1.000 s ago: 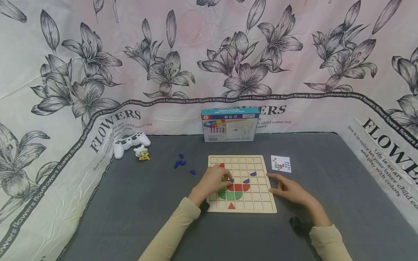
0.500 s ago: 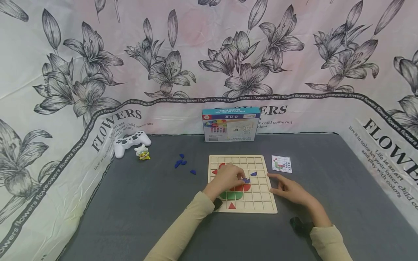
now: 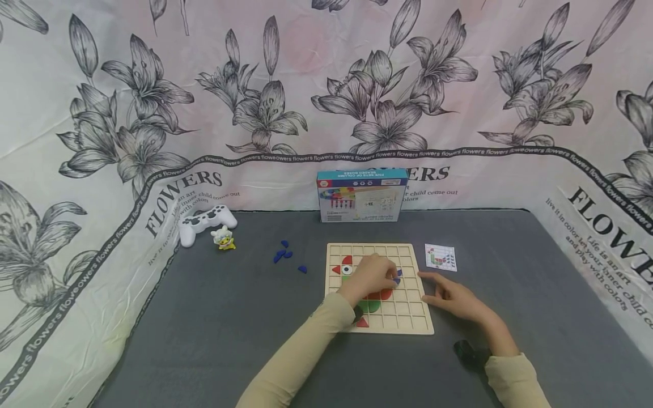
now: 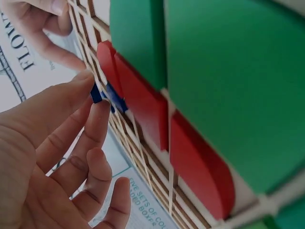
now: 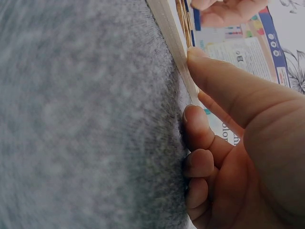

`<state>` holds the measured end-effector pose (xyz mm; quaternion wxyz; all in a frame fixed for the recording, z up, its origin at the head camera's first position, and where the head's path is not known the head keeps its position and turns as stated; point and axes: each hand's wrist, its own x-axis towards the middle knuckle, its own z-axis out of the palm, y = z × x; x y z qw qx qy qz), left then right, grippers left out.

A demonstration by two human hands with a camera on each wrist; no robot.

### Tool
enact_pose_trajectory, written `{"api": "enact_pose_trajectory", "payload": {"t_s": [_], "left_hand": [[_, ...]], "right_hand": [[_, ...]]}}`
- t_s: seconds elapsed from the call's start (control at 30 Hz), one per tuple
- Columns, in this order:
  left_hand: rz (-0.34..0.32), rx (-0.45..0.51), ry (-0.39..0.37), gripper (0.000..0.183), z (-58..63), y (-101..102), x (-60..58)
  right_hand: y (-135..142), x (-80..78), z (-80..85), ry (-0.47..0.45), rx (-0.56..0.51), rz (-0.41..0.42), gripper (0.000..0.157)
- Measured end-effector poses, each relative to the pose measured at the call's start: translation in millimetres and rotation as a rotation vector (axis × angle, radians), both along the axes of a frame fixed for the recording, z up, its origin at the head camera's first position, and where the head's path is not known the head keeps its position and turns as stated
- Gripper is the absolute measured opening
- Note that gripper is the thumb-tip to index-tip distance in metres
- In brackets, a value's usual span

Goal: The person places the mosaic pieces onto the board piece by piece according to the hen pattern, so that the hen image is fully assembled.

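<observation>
My left hand [image 3: 374, 275] is over the wooden grid board [image 3: 408, 319], pinching a small blue piece [image 4: 96, 93] between thumb and index finger. Close behind it, other blue pieces [image 4: 116, 98] lie on the grid. Red pieces [image 4: 143, 105] and green pieces [image 4: 224, 81] fill nearby cells; the left hand hides part of them in the head view. Toward the far left of the grid are a round eye piece [image 3: 347, 270] and a red triangle [image 3: 336, 270]. My right hand [image 3: 451, 296] touches the board's right edge with thumb and index fingertips, its other fingers loosely bent.
Several loose blue half-round pieces [image 3: 302, 269] lie left of the board. A pattern card [image 3: 441, 258] is at the board's upper right. Behind stands a cardboard box [image 3: 362, 205]. A white game controller [image 3: 206, 224] and a small figurine [image 3: 223, 238] sit at the back left.
My left hand has moved rightward across the board with the blue piece, uncovering the eye piece and red triangle. The right hand has stayed at the board's edge.
</observation>
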<state>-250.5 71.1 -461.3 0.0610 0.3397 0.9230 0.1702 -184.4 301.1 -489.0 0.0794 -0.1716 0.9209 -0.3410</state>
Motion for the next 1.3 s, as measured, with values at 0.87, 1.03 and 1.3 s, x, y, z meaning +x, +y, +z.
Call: {"api": "enact_pose_trajectory", "payload": {"t_s": [0.87,1.03,1.3], "left_hand": [[0.013,0.009,-0.025,0.014,2.5,0,6.6],[0.043,0.044,-0.031,0.016,6.4,-19,5.4],[0.119,0.092,-0.023,0.016,6.6,-59,3.6]], "right_hand": [[-2,0.1,-0.1,0.013,0.0,0.004,0.056],[-2,0.5,1.2,-0.021,0.014,-0.023,0.057],[-2,0.9,1.8,-0.027,0.029,-0.036,0.057]]}}
